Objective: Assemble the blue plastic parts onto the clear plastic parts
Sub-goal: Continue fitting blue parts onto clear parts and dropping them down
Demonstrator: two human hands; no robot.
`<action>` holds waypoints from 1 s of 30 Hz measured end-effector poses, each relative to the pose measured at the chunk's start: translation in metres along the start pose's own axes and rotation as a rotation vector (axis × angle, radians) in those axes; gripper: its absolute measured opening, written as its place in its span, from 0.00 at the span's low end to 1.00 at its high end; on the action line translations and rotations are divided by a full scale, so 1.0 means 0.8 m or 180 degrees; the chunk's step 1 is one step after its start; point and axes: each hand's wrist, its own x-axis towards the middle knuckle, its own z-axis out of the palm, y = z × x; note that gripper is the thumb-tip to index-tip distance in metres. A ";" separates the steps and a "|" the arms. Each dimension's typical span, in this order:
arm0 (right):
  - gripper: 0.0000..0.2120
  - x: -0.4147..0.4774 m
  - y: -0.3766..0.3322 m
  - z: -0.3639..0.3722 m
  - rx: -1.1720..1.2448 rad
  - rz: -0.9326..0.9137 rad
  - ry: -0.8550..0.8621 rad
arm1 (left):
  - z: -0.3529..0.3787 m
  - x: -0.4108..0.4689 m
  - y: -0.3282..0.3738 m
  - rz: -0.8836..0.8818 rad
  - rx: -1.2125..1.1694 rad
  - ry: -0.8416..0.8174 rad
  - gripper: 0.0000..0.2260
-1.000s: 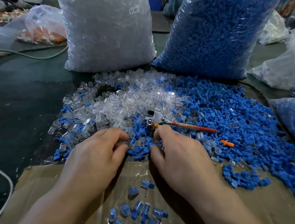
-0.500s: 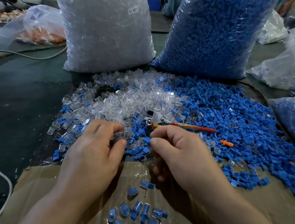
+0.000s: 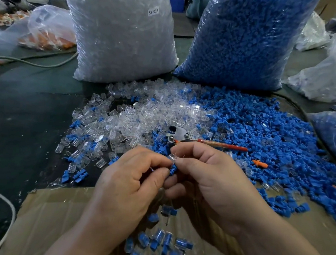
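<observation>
**Hands joined over one blue and one clear part**

Dark green tabletop (image 3: 22, 114) lay beyond and to the left of both hands, littered with loose plastic; at the centre, the left hand (image 3: 129, 183) and right hand (image 3: 209, 183) met fingertip to fingertip above the near edge of the scatter; the left hand was curled, its thumb and forefinger pinching a blue part (image 3: 173, 169); the right hand was likewise curled, its thumb and forefinger closed on a clear part (image 3: 173, 157) just above the blue one, the two pieces touching or nearly so; whether they were already seated together could not be told; directly below the hands, on a brown cardboard sheet (image 3: 53, 219), lay a small cluster of assembled pieces (image 3: 158, 246), blue inside clear; just beyond the fingertips spread a heap of clear parts (image 3: 143, 117), and to the right of the right hand a wide heap of blue parts (image 3: 264, 135); a metal tool with a red handle (image 3: 208, 142) rested between the two heaps, just past the right hand's knuckles; one orange piece (image 3: 260, 163) sat to the right of that hand; farther off stood a tall bag of clear parts (image 3: 118, 31) and a tall bag of blue parts (image 3: 242, 38).
</observation>
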 end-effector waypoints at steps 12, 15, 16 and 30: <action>0.06 -0.001 0.001 0.000 -0.0852 -0.0382 -0.0036 | -0.001 0.000 -0.006 -0.0919 -0.1464 -0.0299 0.15; 0.10 -0.003 0.000 -0.001 -0.1237 -0.0557 0.0105 | -0.004 0.001 -0.001 -0.1130 -0.1593 -0.0255 0.14; 0.10 -0.005 -0.001 -0.001 -0.1277 -0.0616 0.0158 | -0.006 0.001 0.001 -0.1156 -0.1462 -0.0246 0.12; 0.06 -0.015 0.008 0.003 -0.2301 -0.1524 0.0493 | -0.015 0.000 -0.003 -0.1081 -0.0921 0.0188 0.04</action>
